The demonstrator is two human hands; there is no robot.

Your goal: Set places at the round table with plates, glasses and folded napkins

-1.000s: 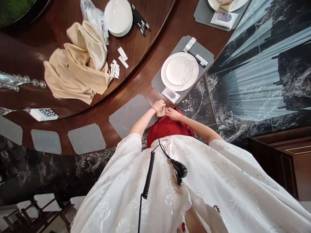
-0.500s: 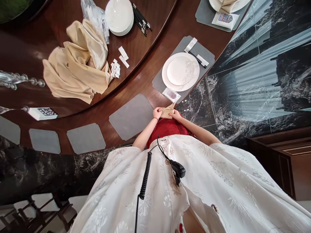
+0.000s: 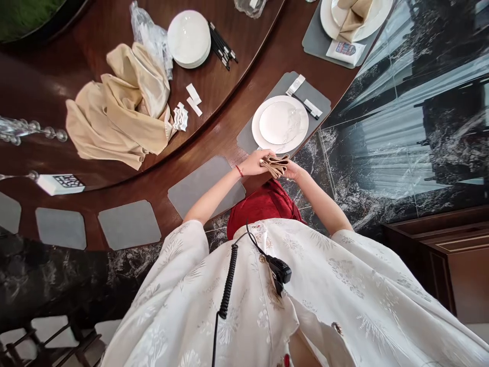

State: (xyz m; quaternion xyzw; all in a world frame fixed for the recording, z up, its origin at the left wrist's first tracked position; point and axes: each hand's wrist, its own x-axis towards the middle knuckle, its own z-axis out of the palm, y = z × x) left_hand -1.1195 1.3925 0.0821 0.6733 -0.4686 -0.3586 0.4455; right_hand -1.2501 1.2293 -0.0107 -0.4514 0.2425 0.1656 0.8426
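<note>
Bare left hand (image 3: pixel 254 164) and bare right hand (image 3: pixel 293 171) on one pleated beige cloth napkin (image 3: pixel 275 166).

The fingers of both are closed on it, one hand at each side, by the near edge of the curved dark-brown wooden table (image 3: pixel 219 141). Just beyond, two round white plates (image 3: pixel 280 122) — small nested on large — sit on one of six grey placemats (image 3: pixel 206 186). Inside the rim of the raised wooden disc (image 3: pixel 217 86) lie one heap of beige cloth (image 3: pixel 120 109), one stack of white plates (image 3: pixel 189 38) and one bundle of black chopsticks (image 3: pixel 220 47). Along the table's far right edge, another white plate pair (image 3: pixel 376 25) holds one folded beige napkin (image 3: pixel 355 21).
</note>
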